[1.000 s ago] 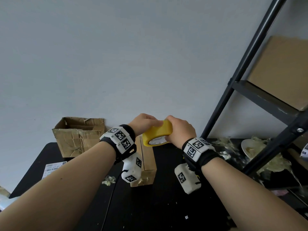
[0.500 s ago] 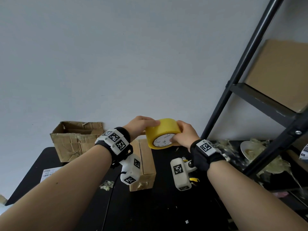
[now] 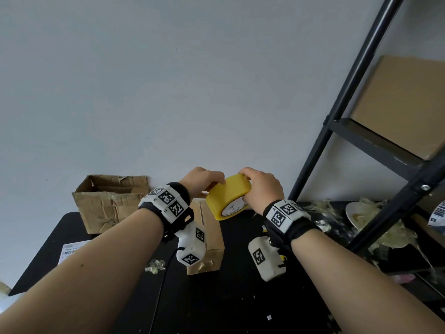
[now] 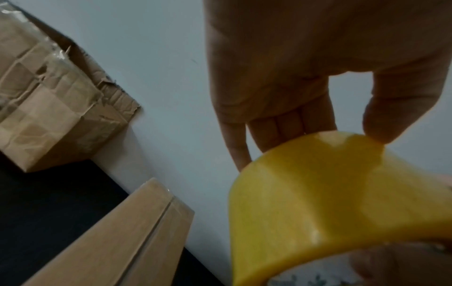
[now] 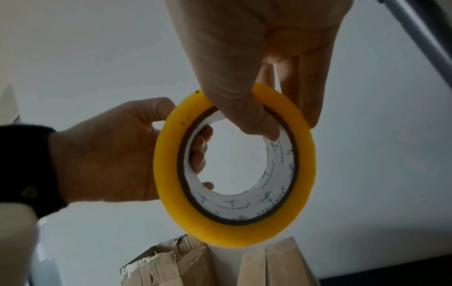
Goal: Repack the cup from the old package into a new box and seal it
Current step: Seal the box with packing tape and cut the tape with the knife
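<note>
Above the black table (image 3: 240, 297), both hands hold a yellow tape roll (image 3: 227, 196) in the air, over the far end of the new box (image 3: 212, 227). The left hand (image 3: 201, 180) has its fingers curled round the roll's left side: in the right wrist view, fingertips (image 5: 201, 151) show inside the white core while the thumb lies on the outer yellow face. The right hand (image 3: 261, 186) clamps the roll's upper right edge, its thumb (image 5: 247, 116) hooked into the core and its fingers (image 5: 308, 92) down the outside. In the left wrist view, the left thumb tip (image 4: 381, 123) presses at a raised lip on the tape's yellow surface (whether that lip is a loose end is too blurred to tell). The new box lies on the table below the roll with its flaps down, a bare seam (image 4: 156, 224) running along the top. The old box (image 3: 108, 203), crumpled and open at the top, stands against the wall (image 3: 168, 92) to the left, apart from the new box. The cup is not visible in any view. A label sheet (image 3: 72, 251) lies at the table's left edge, and a scrap of clear wrap (image 3: 155, 265) sits near the new box's near end. A black metal shelf (image 3: 356, 141) rises at the right, with a white plate (image 3: 358, 213) and torn film on its lower level and a piece of cardboard (image 3: 404, 104) on a higher one.
</note>
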A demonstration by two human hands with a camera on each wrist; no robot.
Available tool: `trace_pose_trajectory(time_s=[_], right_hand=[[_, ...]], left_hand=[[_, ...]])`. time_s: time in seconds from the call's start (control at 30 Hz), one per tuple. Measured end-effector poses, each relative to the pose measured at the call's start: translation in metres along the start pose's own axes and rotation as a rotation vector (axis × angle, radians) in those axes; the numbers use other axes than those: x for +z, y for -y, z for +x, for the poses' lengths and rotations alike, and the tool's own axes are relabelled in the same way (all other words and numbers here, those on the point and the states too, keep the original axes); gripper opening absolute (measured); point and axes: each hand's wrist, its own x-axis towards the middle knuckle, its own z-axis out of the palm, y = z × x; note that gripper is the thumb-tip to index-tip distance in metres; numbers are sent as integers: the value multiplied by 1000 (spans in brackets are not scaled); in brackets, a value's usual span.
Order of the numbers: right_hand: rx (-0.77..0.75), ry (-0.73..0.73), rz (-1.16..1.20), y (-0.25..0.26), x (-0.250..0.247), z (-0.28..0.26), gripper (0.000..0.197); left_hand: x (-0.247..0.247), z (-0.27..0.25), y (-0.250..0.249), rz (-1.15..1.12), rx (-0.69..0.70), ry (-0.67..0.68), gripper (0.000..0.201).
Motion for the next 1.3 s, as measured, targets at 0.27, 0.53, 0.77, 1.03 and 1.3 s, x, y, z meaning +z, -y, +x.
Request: trace_pose_trajectory(time_s=[0.27,0.53,0.77,1.03,1.3], right_hand=[[-12,3,-44,4,3,-4,41],[-8,10,-20,1,5,-5,38],[-14,26,-14,4,8,-6,41],[-60,17,-107,8,7,-7,42],[-37,11,-73,6,5,-5,37]], left_hand=[[-2,-7,2,46,-57,13,10],[4,-13,-1,123,-43,-5,22],[4,-15,-7,136,-70,-32,13],[5,-16,-8,135,-107,-2,9],[3,-13,-8,154,-79,12,14]])
